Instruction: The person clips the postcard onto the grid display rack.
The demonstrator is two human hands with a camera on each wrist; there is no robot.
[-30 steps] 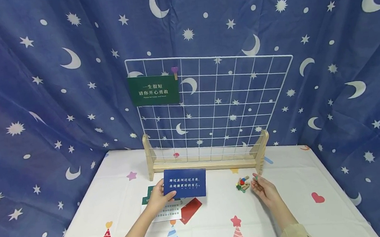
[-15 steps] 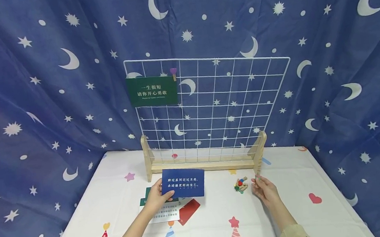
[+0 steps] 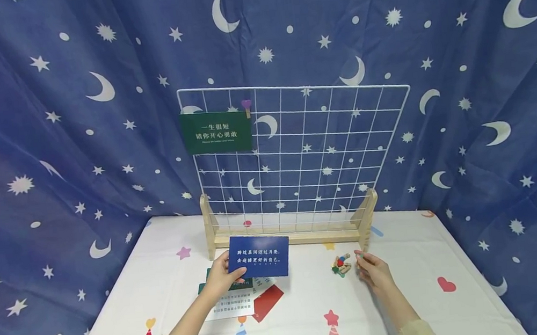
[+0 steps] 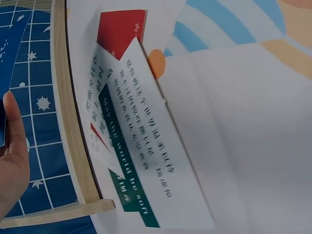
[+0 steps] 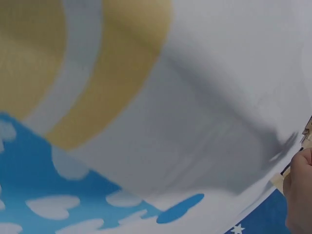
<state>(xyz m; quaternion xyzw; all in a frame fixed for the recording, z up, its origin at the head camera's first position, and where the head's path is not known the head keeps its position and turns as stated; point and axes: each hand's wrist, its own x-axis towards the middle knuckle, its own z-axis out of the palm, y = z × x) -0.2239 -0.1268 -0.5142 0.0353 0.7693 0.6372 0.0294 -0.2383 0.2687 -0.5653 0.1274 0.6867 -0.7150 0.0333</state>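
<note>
My left hand (image 3: 221, 277) grips the left edge of a blue card (image 3: 259, 256) with white Chinese lettering, thumb in front. It is held above a loose pile of cards: white printed cards (image 4: 146, 131), green ones (image 4: 127, 175) and a red card (image 4: 122, 29). My right hand (image 3: 377, 273) pinches a small wooden clothespin between thumb and fingertips, mostly hidden by the fingers. Just left of it lies a little heap of wooden clothespins (image 3: 341, 264) with colored tops. On the wire grid, a green card (image 3: 216, 132) hangs from a purple heart clothespin (image 3: 246, 107).
The white wire grid (image 3: 296, 148) stands upright in a wooden base (image 3: 323, 236) at the back of the table. A printed white cloth (image 3: 423, 260) covers the table. Behind hangs a blue curtain (image 3: 465, 94) with moons and stars.
Both hands stay nearly in place, the left still holding the blue card. The right fingers shift slightly around the clothespin. The head view has tilted a little.
</note>
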